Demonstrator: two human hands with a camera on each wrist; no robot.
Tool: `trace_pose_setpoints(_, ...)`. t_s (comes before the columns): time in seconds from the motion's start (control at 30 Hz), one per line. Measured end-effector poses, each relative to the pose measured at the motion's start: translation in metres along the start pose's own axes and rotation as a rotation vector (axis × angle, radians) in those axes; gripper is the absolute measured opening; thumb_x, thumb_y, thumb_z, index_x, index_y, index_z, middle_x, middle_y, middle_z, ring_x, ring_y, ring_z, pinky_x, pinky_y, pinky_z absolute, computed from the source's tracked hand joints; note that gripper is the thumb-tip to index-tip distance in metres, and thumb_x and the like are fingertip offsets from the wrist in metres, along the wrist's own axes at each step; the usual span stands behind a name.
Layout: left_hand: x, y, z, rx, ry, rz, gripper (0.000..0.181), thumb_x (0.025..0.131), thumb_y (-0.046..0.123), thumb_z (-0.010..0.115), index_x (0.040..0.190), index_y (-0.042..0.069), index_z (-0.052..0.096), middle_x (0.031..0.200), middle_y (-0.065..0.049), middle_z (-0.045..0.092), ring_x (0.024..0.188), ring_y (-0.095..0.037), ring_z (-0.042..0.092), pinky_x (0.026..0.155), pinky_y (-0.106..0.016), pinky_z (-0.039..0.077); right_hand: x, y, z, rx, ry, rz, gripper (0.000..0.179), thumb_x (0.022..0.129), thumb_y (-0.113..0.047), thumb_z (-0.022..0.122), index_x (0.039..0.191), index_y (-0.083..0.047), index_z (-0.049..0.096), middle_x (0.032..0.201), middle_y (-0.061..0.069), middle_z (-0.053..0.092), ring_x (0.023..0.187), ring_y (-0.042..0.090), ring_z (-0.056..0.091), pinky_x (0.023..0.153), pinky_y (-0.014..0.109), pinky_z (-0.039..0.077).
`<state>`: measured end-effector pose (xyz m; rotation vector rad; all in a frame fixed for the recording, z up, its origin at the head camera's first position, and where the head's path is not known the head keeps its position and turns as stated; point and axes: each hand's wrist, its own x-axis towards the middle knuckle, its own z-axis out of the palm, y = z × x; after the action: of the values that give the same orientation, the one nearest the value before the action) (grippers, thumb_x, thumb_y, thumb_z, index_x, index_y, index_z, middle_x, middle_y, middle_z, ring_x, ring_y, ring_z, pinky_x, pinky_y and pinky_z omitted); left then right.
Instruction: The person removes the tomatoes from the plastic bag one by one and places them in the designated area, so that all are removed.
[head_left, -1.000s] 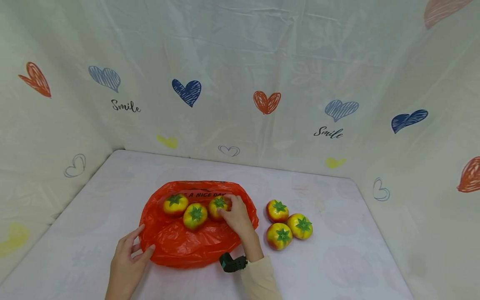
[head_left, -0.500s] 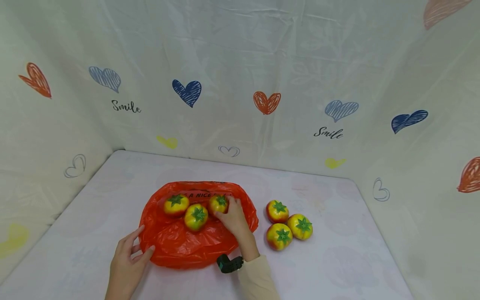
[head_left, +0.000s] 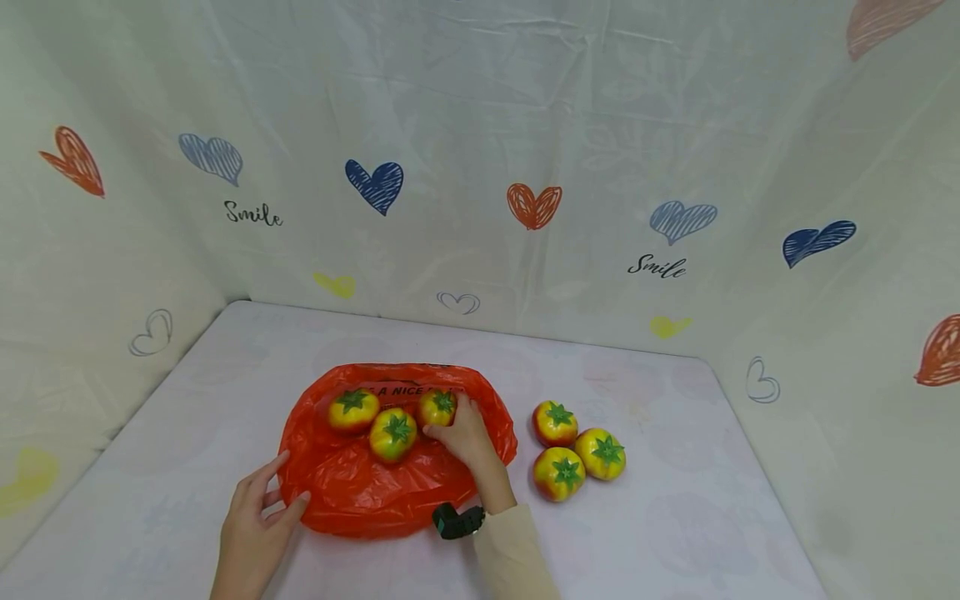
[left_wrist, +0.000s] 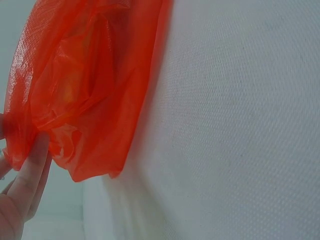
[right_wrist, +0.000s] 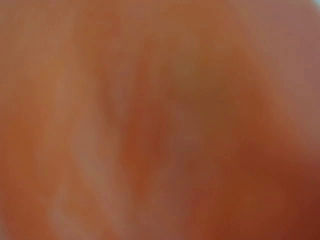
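Observation:
A red plastic bag [head_left: 360, 492] lies spread wide on the table, with three yellow-red tomatoes with green star-shaped tops in it. My right hand [head_left: 467, 433] reaches into the bag from the right and grips the rightmost tomato [head_left: 435, 408], thumb at its front and fingers round its far right side. Just left of it are the middle tomato [head_left: 392, 436] and the left tomato [head_left: 353, 411]. My left hand [head_left: 257, 525] holds the bag's left edge; in the left wrist view the fingers [left_wrist: 32, 175] pinch the thin plastic. The right wrist view is a close orange blur.
Three more tomatoes, one at the front [head_left: 558, 473], one at the back [head_left: 555, 422] and one on the right [head_left: 602, 453], stand together right of the bag. A white cloth [head_left: 675, 517] covers the table. A heart-printed curtain [head_left: 465, 125] hangs behind and at both sides.
My right hand has shifted slightly left with the rightmost tomato, and the other two tomatoes in the bag have moved a little to the right. My left hand stays on the bag's edge.

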<state>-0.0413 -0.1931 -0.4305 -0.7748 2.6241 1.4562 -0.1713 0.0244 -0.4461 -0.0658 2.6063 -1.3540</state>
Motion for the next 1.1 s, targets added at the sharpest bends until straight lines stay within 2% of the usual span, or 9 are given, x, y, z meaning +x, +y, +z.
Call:
trace_pose_setpoints(0.6, 0.0, 0.0, 0.001, -0.008, 0.012, 0.003, 0.068, 0.089, 0.015, 0.059, 0.148, 0.012, 0.024, 0.143, -0.025, 0.023, 0.116, -0.041, 0.039, 0.095, -0.049, 0.039, -0.002, -0.002, 0.001, -0.051, 0.017, -0.004, 0.072, 0.077, -0.021, 0.076, 0.132, 0.002, 0.037, 0.123, 0.02, 0.048, 0.11, 0.032, 0.05, 0.097, 0.051, 0.045)
trace_pose_setpoints(0.87, 0.002, -0.002, 0.002, -0.003, 0.031, 0.006, 0.068, 0.089, 0.016, 0.06, 0.147, 0.014, 0.025, 0.142, -0.024, 0.025, 0.113, -0.039, 0.041, 0.093, -0.049, 0.043, -0.006, -0.003, -0.003, -0.048, -0.005, 0.004, 0.074, 0.076, -0.024, 0.076, 0.133, 0.0, 0.036, 0.123, 0.019, 0.047, 0.109, 0.031, 0.049, 0.097, 0.051, 0.045)
trace_pose_setpoints(1.1, 0.0, -0.001, 0.0, -0.009, 0.008, 0.008, 0.068, 0.09, 0.016, 0.059, 0.148, 0.013, 0.024, 0.143, -0.025, 0.023, 0.116, -0.04, 0.039, 0.095, -0.048, 0.04, -0.014, -0.003, -0.007, -0.042, -0.015, -0.019, 0.076, 0.076, -0.026, 0.076, 0.135, -0.001, 0.035, 0.128, 0.018, 0.045, 0.112, 0.03, 0.048, 0.098, 0.05, 0.044)
